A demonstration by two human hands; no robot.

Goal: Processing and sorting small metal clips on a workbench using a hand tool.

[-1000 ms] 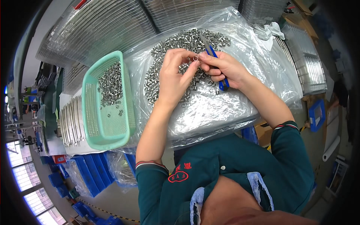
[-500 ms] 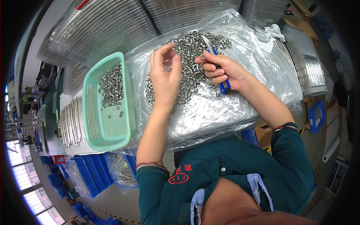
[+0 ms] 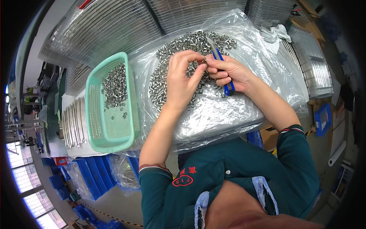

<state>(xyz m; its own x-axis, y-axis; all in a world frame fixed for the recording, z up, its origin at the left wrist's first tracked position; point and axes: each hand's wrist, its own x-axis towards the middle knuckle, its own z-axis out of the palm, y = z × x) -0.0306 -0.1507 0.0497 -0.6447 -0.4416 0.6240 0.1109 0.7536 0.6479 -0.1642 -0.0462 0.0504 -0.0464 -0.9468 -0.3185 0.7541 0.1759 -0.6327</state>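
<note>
Above a heap of small shiny metal rings (image 3: 158,86), my two hands meet. A blue utility knife (image 3: 228,84) lies in my right hand (image 3: 230,72), its blade pointing away from me. The thumb and forefinger of that same hand pinch one metal ring (image 3: 204,61). My left hand (image 3: 181,78) reaches to this ring, thumb and fingertips closing around its left side; whether they grip it is hard to make out. The heap rests on clear plastic sheeting (image 3: 213,122).
Left of the heap stands a mint-green plastic basket (image 3: 133,126) partly filled with metal rings. Beside it lie several thin metal rods (image 3: 74,126). Stacked clear plastic trays (image 3: 110,30) line the far side, and a white cloth (image 3: 275,36) lies at the far right.
My left hand has moved right, from over the heap to the ring at my right fingertips. My right hand keeps the knife and ring nearly in place.
</note>
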